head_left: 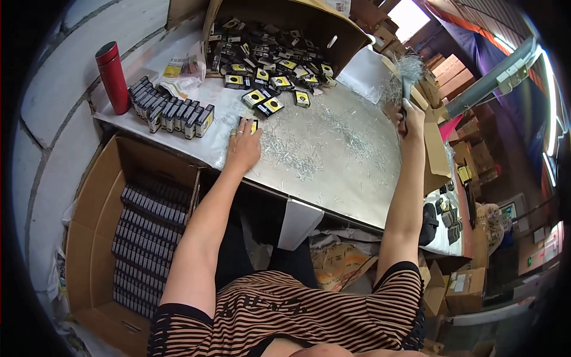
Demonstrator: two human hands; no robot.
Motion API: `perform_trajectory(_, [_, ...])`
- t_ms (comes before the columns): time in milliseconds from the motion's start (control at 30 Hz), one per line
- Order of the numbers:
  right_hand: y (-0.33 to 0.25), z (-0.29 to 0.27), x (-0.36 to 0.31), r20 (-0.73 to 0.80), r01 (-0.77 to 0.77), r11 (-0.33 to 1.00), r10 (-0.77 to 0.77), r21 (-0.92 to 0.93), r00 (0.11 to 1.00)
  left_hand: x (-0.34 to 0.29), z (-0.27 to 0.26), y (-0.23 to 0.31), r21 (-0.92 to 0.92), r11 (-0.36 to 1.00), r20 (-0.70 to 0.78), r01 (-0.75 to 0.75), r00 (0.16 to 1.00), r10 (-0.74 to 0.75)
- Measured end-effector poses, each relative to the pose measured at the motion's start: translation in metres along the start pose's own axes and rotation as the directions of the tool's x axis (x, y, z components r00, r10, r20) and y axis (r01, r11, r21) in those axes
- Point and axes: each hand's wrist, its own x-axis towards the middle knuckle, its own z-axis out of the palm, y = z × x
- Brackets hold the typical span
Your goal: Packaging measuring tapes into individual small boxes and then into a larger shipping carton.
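My left hand (242,147) rests at the table's near left, its fingers closed over a small black-and-yellow box (254,125) that they partly cover. Raised at the right, my right hand (411,119) grips the handle of a tool (407,89). A bristling clump of thin metal pins or nails (410,68) surrounds the tool's head and hides its shape. Loose pins (291,157) lie scattered over the metal tabletop (351,193) between my hands. Just beyond my left hand are two flat black-and-yellow boxes (262,101).
At the back, a large carton (321,30) lies on its side, small boxes (279,65) spilling from it. Rows of boxes (178,116) stand left, beside a red flask (113,77) and a plastic bag (184,71). Below left, an open carton (89,256) holds packed rows. More cartons stand right.
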Motion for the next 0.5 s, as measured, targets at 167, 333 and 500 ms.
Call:
perform_trajectory(167, [0.022, -0.018, 0.005, -0.085, -0.008, 0.979, -0.009, -0.203, 0.996, -0.003, 0.004, -0.003, 0.009, 1.000, -0.027, -0.022, 0.999, 0.022])
perform_trajectory(333, [0.042, -0.062, 0.034, -0.061, -0.067, 0.938, 0.049, -0.339, 0.997, 0.004, -0.006, 0.005, 0.020, 0.999, -0.016, -0.038, 0.999, 0.038])
perform_trajectory(500, [0.062, -0.085, 0.049, -0.116, -0.237, 0.910, 0.210, -0.341, 0.971, 0.007, 0.002, 0.004, 0.033, 0.998, -0.024, -0.058, 0.998, 0.058])
